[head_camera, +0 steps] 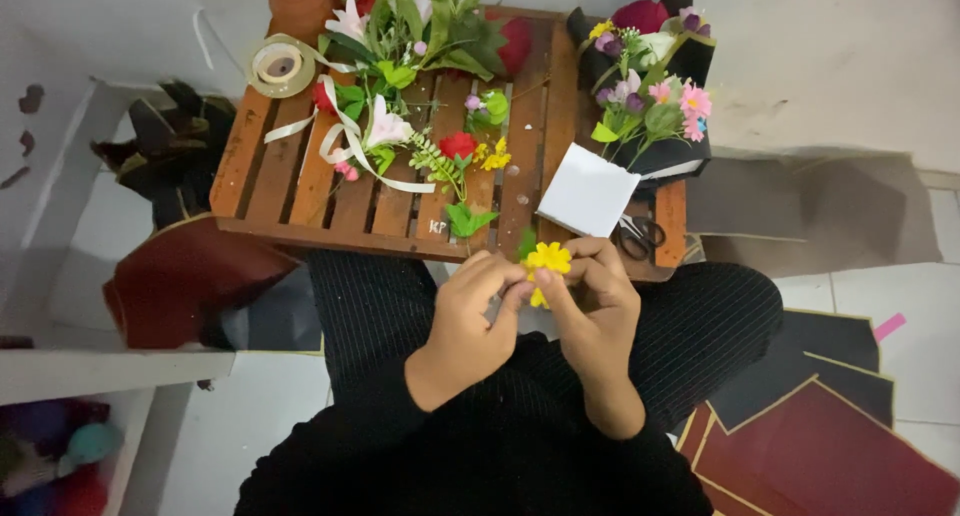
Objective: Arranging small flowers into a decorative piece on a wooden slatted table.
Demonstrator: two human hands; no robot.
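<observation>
Fingers (pixel 512 288) of both hands are pinched around a small yellow flower (pixel 548 259), held just above the lap and right at the near edge of the wooden slatted surface (pixel 290 191). Left hand (pixel 468 321) grasps it from the left side, right hand (pixel 598 311) from the right, and the fingertips of the two meet on the bloom and the bit of yellow below it.

That slatted surface is the biggest thing in front of the person, a low brown crate-like top. Dark red and black paper sheets (pixel 820 446) lie on the floor to the right. A finished bouquet in black wrapping (pixel 655 96), with pink, purple and yellow blooms, rests on the far right corner of the surface. A loose heap of artificial flowers and leaves (pixel 410 46) covers the far middle, with white lilies and red roses among them. A white card (pixel 588 189) lies near the right end, just beyond the hands, and black scissors (pixel 640 238) sit just beside it. A cream ribbon spool (pixel 277 64) sits at the far left corner, its ribbon trailing across the slats. A single red rose (pixel 457 145) lies near the middle.
</observation>
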